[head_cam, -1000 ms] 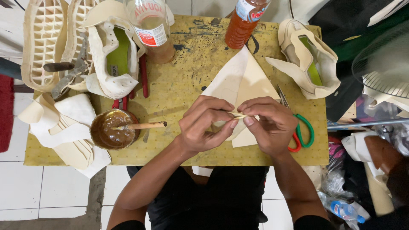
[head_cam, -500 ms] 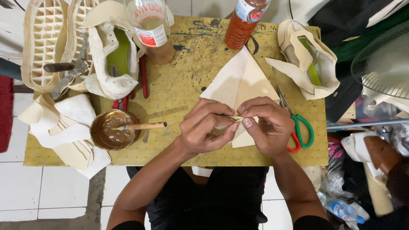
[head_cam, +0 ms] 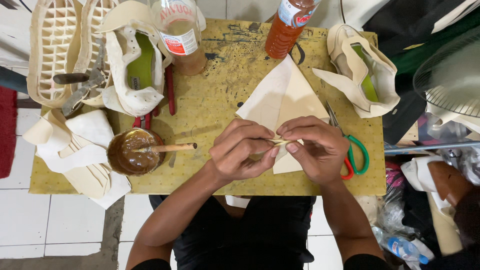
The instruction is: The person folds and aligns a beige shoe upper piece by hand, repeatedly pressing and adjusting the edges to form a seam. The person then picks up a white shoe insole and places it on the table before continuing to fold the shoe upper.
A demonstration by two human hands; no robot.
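Both hands meet over the cream sheet (head_cam: 287,97) lying on the counter (head_cam: 220,100), just right of the glue bowl (head_cam: 132,152). The left hand (head_cam: 240,152) and right hand (head_cam: 315,147) have their fingers clamped on the sheet's near edge, pinching a narrow fold between thumbs and fingertips. This looks like creasing or pressing an edge; continuing along it would call for steady, even pinching. Scissors (head_cam: 352,155) lie just right of the sheet.
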